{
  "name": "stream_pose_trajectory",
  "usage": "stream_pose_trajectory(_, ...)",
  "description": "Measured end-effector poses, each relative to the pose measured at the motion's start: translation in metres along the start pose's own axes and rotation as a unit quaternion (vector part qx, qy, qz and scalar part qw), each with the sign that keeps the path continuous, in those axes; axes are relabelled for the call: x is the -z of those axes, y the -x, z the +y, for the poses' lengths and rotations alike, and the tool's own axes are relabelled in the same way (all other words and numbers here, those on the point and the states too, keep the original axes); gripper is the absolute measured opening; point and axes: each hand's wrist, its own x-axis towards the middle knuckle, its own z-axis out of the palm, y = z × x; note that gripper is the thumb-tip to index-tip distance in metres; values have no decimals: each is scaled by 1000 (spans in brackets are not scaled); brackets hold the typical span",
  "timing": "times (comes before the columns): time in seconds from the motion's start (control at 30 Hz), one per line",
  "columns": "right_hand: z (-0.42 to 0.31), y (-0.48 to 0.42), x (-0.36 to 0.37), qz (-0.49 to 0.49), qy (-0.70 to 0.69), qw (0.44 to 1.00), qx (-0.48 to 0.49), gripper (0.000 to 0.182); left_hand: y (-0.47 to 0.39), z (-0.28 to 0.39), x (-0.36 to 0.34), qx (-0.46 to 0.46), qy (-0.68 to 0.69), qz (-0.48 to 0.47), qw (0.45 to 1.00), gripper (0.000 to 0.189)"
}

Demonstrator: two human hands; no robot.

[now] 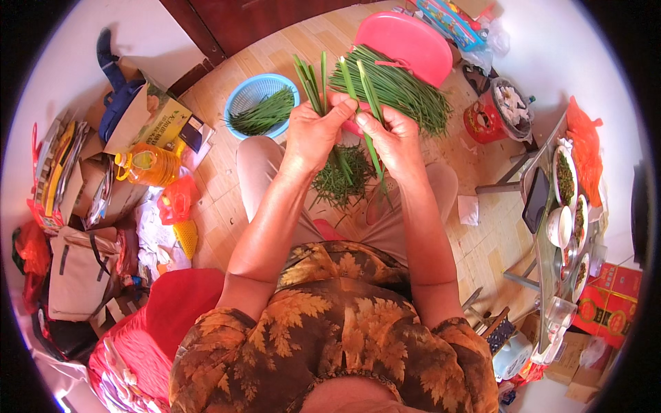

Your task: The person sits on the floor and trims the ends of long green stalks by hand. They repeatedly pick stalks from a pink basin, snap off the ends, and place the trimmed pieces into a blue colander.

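My left hand (317,131) and my right hand (392,137) meet at the thumbs above my knees. Several long green stalks, which look like garlic chives (310,85), stand up out of my left hand. More chive stalks (369,90) are pinched in my right hand, their pale ends up and their leaves hanging below. Under my hands lies a loose heap of green leaves and scraps (345,178) on the floor. Beyond my left hand a blue plastic basket (236,98) holds a bunch of chives (266,109). A large pile of chives (397,93) lies beyond my right hand, against a pink plastic stool or seat (408,44).
At left are an oil bottle (155,165), a cardboard box (155,116), bags and a red cushioned thing (181,310). At right, a red bin (483,121) stands near a glass-topped table (542,258) bearing dishes, a bowl (559,227) and a phone (537,200).
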Motion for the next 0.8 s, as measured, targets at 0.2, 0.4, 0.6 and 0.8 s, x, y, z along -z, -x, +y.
stream_pose_trajectory(0.2,-4,2,3,-4,-21,997,-70,19,-1,-3,4,5,31,0,1000,8)
stream_pose_trajectory(0.4,-1,1,1,2,-52,997,-54,15,3,-1,-2,-16,40,-20,999,7)
stream_pose_trajectory(0.6,7,2,5,-15,-69,994,-84,15,-1,-1,6,15,43,-25,999,8)
stream_pose_trajectory(0.8,8,4,10,-43,-101,982,-153,11,-6,-5,12,65,105,-62,990,11)
